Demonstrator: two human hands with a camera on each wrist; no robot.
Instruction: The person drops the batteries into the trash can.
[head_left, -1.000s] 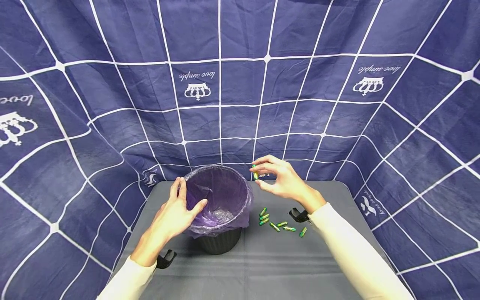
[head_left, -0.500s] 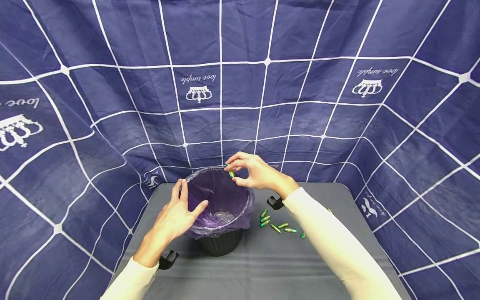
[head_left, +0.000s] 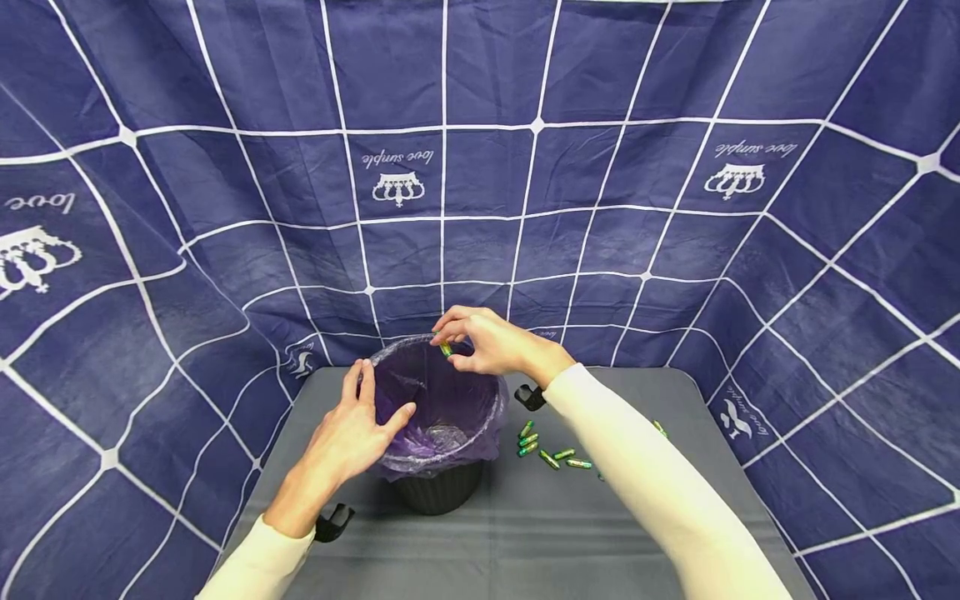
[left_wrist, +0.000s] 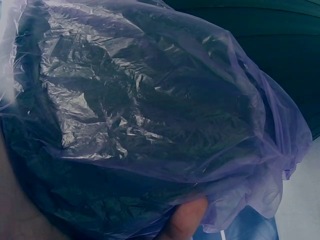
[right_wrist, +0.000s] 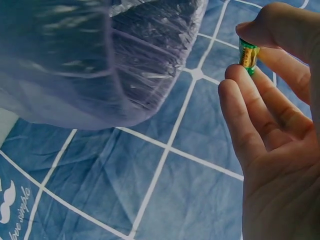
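In the head view, my right hand pinches a small green-and-gold battery between thumb and fingers, over the far right part of the bin's mouth. The right wrist view shows the battery tilted, with the thumb on its upper end. My left hand rests at the bin's left rim, fingers fairly straight, its thumb reaching over the mouth. A fingertip touches the purple liner bag in the left wrist view. The black bin stands upright, its rim covered by the bag.
Several loose batteries lie on the grey table right of the bin, and another battery lies farther right. My right sleeve partly hides this area. A blue cloth with white lines encloses the back and sides.
My right hand has carried the battery leftward from beside the bin to above its mouth, slowing in the last half second. The left hand has stayed at the rim.
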